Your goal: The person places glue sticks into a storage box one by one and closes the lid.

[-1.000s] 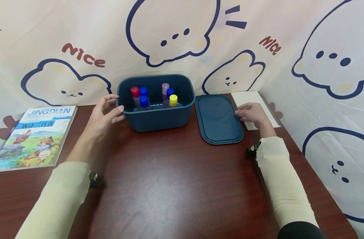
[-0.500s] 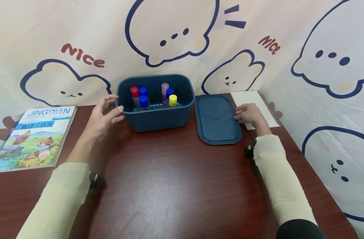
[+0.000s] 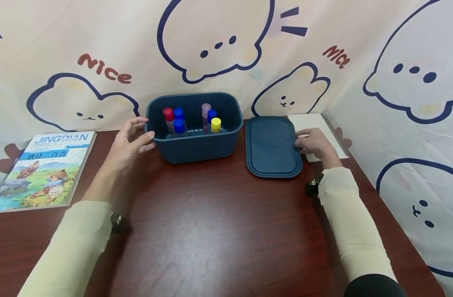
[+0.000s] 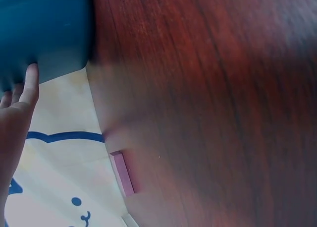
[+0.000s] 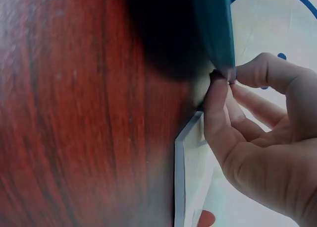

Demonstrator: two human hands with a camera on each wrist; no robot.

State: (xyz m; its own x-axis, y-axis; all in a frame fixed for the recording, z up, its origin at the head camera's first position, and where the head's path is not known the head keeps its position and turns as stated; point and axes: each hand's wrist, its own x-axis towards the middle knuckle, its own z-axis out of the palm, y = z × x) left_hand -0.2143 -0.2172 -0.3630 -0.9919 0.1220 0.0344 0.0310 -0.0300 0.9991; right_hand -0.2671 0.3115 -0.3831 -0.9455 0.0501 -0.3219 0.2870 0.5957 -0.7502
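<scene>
A dark blue plastic storage box (image 3: 196, 149) stands against the wall, with several small capped tubes inside. Among their caps are a red one (image 3: 168, 114), blue ones and a yellow one (image 3: 216, 125). At the box's left end, my left hand (image 3: 127, 142) holds the rim with its thumb, its fingers lying along the outer wall (image 4: 42, 33). To the box's right is a flat blue lid (image 3: 273, 146). My right hand (image 3: 315, 143) pinches the lid's right edge between thumb and fingers; in the right wrist view the lid edge (image 5: 218, 33) appears raised above the tabletop.
On the left lies a colourful book (image 3: 44, 173). A white flat pad or book (image 3: 315, 121) lies behind my right hand. The brown tabletop (image 3: 204, 222) meets a cartoon-printed cloth wall (image 3: 196, 37). A small pinkish bar (image 4: 123, 173) shows by the wall.
The lid has shifted slightly back, towards the wall, and its edge now looks a little raised. My right hand has moved slightly with it. The left hand and box have stayed in place.
</scene>
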